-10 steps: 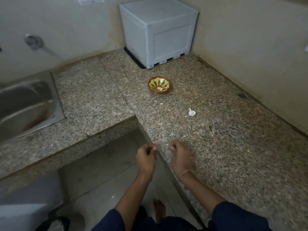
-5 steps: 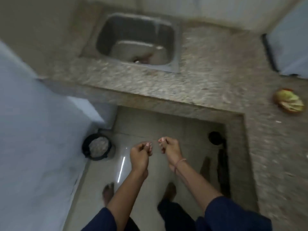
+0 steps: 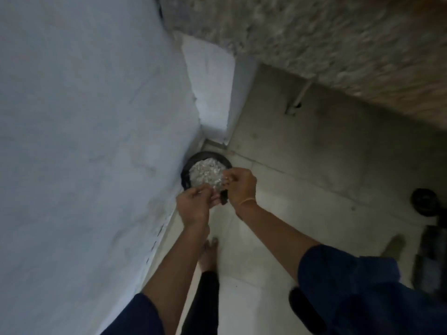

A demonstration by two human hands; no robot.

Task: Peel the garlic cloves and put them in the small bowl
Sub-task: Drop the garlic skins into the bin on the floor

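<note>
My left hand (image 3: 193, 204) and my right hand (image 3: 240, 187) are held close together just above a black bin (image 3: 205, 154) on the floor, which holds pale, silvery scraps (image 3: 205, 174). The fingers of both hands are curled into pinches. Each seems to hold a small pale bit, a garlic clove in the left and a scrap of peel in the right, but blur hides the detail. The small bowl and the other garlic are out of view.
A big white surface (image 3: 84, 141) fills the left side, right beside the bin. The granite counter's edge (image 3: 314, 32) runs across the top right. The tiled floor (image 3: 314, 165) lies below, with my foot (image 3: 210, 255) and a dark round object (image 3: 423, 201) at the right.
The view has swung from the counter and bowl down to the floor. Both hands moved from the counter edge to over the black bin, still pinched together.
</note>
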